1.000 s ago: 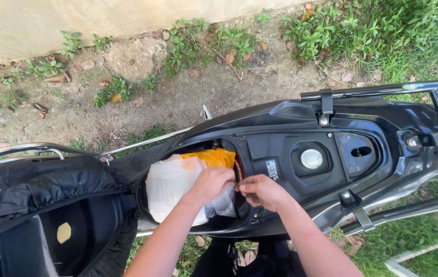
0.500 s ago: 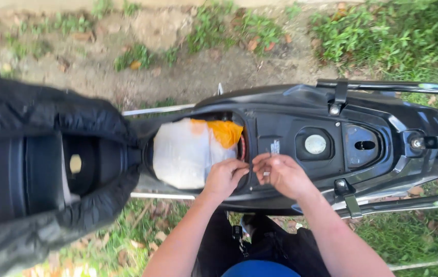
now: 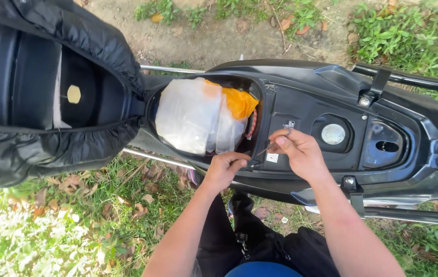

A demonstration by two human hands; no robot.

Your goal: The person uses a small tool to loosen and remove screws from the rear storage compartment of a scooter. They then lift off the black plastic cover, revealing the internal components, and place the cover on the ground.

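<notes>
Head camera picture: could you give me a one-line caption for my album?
Both hands, left hand and right hand, work at the rim of a scooter's open under-seat compartment holding plastic bags.

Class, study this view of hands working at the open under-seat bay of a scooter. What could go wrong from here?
1. The right hand pinches a thin tool at the compartment rim; it might slip into the bay.
2. The left hand lies near the plastic bags, which the tool could puncture.
3. The raised seat might drop.

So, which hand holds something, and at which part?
The right hand pinches a thin metal tool at its upper end. The left hand shows nothing held.
</notes>
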